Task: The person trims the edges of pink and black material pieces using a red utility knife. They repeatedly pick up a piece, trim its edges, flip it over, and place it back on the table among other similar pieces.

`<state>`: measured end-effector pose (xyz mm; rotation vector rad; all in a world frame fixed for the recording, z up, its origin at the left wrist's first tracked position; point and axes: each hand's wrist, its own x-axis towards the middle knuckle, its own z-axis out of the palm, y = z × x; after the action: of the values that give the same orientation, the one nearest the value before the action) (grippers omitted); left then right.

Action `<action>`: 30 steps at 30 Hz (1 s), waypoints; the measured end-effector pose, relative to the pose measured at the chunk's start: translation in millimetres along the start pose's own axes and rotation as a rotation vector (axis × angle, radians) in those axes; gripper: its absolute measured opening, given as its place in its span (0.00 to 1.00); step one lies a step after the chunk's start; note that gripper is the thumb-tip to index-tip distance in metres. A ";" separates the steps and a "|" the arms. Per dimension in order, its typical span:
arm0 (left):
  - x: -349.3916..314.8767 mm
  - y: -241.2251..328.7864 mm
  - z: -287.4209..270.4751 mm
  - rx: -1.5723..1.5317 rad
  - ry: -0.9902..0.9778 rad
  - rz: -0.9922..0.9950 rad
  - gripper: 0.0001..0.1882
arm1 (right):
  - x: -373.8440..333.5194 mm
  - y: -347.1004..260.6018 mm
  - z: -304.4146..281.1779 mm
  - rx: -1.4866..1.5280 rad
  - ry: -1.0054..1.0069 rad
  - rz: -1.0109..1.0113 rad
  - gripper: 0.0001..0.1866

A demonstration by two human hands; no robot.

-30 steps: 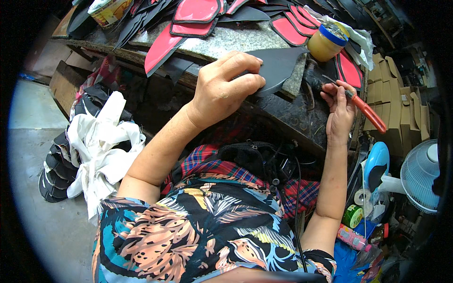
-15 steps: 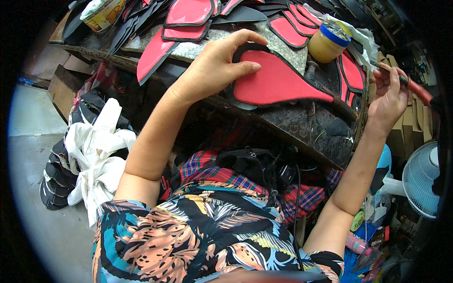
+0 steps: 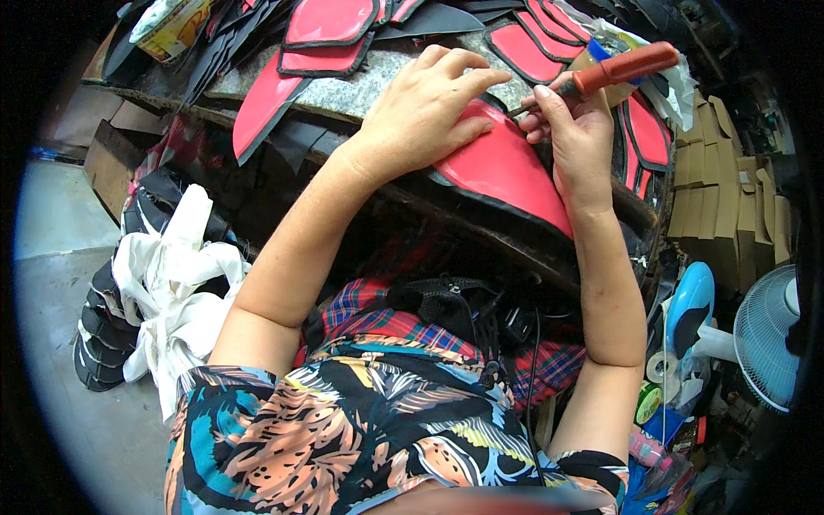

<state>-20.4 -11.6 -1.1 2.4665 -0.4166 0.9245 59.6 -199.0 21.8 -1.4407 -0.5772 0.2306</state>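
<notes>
A glossy red panel with black edging (image 3: 506, 170) lies at the bench's near edge, its narrow end pointing toward me on the right. My left hand (image 3: 427, 107) grips its upper left part, thumb on the red face and fingers over the far edge. In my right hand (image 3: 577, 129) is a red-handled screwdriver (image 3: 625, 69). Its handle points up to the right, and its thin metal shaft runs down-left to the panel's black far edge, close to my left fingers. Whether the tip touches the edging is hard to tell. My right wrist covers part of the panel's right side.
More red panels with black edging (image 3: 330, 21) are stacked behind my left hand, others (image 3: 524, 51) at the back right. A blue-rimmed jar (image 3: 592, 53) stands partly hidden behind the screwdriver. A tub (image 3: 172, 33) sits at far left. Right of the bench are cardboard pieces (image 3: 717, 189) and a fan (image 3: 768, 335).
My right hand has come in from the far right with the screwdriver, up to the panel's far edge. The panel has turned, its narrow end swinging toward me.
</notes>
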 end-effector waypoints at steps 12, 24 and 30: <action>0.0 3.2 -5.3 0.030 -0.108 -0.016 0.12 | 4.8 3.7 -5.6 -0.093 0.010 -0.056 0.09; -2.7 3.0 0.2 0.099 0.004 -0.035 0.15 | 15.6 4.9 0.5 -0.424 -0.067 -0.161 0.11; -3.5 5.1 -2.6 0.031 -0.012 -0.028 0.12 | 10.1 7.1 -5.8 -0.028 -0.021 -0.053 0.08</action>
<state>-26.5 -14.1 -0.1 2.5008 -0.3735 0.9125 72.4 -198.2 17.0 -1.4495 -0.6371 0.1958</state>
